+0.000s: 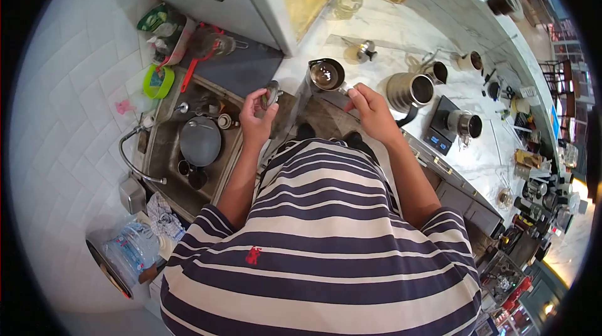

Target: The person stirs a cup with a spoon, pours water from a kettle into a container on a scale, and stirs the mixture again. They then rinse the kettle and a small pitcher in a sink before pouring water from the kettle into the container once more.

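My right hand (374, 107) is closed on the handle of a small metal saucepan (327, 76) with liquid that catches the light inside. The pan is over the near edge of the marble counter (382, 35). Held in the fingers of my left hand (258, 120) is a small round metal lid (271, 94), tilted on its side between the sink and the pan. Just beyond the pan on the counter stands a small metal pot with a dark handle (364, 52). Right of my right hand is a large metal pitcher (411, 90).
The sink (162, 141) on my left holds a grey round pan (200, 141) under a curved tap (128, 155). A dark mat (241, 71) lies behind it. On the right counter are a digital scale (440, 129) with a metal jug (465, 124) and more small pitchers (437, 73).
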`<action>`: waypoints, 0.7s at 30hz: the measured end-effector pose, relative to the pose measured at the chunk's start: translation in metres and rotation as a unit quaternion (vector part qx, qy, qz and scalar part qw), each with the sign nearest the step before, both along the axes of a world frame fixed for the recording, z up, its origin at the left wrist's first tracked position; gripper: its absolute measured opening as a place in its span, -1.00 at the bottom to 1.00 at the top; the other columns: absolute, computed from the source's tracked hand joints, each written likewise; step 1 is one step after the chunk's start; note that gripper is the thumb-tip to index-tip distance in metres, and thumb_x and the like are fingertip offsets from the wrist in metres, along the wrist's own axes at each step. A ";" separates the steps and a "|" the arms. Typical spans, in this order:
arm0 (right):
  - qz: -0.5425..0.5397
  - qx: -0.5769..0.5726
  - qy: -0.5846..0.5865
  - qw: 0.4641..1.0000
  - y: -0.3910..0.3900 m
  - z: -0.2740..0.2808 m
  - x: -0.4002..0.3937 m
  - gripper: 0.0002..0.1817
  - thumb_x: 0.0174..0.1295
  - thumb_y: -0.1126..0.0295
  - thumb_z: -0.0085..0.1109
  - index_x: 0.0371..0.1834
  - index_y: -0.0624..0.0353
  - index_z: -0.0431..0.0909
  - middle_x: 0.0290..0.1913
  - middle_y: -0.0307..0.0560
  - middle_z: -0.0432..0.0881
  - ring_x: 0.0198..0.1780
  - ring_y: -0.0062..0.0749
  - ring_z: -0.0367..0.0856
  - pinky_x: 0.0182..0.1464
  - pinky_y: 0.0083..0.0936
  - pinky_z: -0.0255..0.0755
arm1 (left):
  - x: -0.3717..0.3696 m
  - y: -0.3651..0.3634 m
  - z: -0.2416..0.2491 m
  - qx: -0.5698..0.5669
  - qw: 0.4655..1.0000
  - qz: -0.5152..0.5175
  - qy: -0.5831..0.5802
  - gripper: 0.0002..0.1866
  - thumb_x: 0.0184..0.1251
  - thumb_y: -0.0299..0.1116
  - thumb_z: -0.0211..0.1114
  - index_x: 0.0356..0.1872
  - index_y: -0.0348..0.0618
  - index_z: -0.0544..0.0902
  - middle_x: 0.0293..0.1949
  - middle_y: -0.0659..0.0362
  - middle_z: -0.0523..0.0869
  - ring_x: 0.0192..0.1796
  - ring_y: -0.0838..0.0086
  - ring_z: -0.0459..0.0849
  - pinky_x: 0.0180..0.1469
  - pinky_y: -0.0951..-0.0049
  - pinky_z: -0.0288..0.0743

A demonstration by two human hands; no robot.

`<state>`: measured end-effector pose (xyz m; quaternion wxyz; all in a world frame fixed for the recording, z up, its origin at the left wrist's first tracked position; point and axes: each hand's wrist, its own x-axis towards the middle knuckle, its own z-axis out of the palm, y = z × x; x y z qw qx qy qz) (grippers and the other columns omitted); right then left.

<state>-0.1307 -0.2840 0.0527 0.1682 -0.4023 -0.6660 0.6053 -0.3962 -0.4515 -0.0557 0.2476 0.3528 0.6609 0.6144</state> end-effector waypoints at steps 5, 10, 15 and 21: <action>-0.049 0.057 0.011 0.997 0.002 0.049 0.090 -0.65 0.70 0.25 0.02 -0.25 0.25 0.56 -0.38 -0.22 0.66 -0.29 -0.56 0.52 -0.12 -0.50 0.42 | 0.060 0.031 0.007 -0.065 0.995 -0.070 -0.006 -0.50 0.38 -0.44 0.49 0.31 -0.23 0.59 0.16 0.13 0.76 0.17 0.47 0.72 0.27 0.40 0.56; -0.119 0.076 -0.020 0.990 0.006 0.078 0.170 -0.66 0.69 0.28 0.05 -0.26 0.28 0.55 -0.41 -0.22 0.64 -0.28 -0.60 0.53 -0.16 -0.51 0.41 | 0.118 0.075 0.018 -0.055 0.989 -0.119 0.072 -0.50 0.30 -0.40 0.53 0.26 -0.19 0.65 0.09 0.15 0.77 0.08 0.49 0.73 0.16 0.39 0.60; -0.166 0.080 -0.027 0.982 0.010 0.072 0.227 -0.66 0.70 0.25 0.04 -0.24 0.26 0.56 -0.41 -0.24 0.63 -0.30 -0.62 0.49 -0.18 -0.52 0.40 | 0.159 0.108 0.022 -0.071 0.983 -0.130 0.110 -0.50 0.28 -0.35 0.56 0.25 -0.14 0.68 0.05 0.19 0.76 0.01 0.50 0.71 0.09 0.40 0.59; -0.197 0.051 -0.055 0.977 0.014 0.048 0.264 -0.66 0.71 0.23 0.03 -0.23 0.23 0.57 -0.40 -0.25 0.63 -0.30 -0.63 0.45 -0.18 -0.54 0.38 | 0.183 0.136 -0.003 -0.070 0.988 -0.105 0.085 -0.47 0.20 -0.25 0.64 0.20 -0.07 0.72 0.00 0.14 0.83 0.00 0.38 0.77 0.06 0.34 0.60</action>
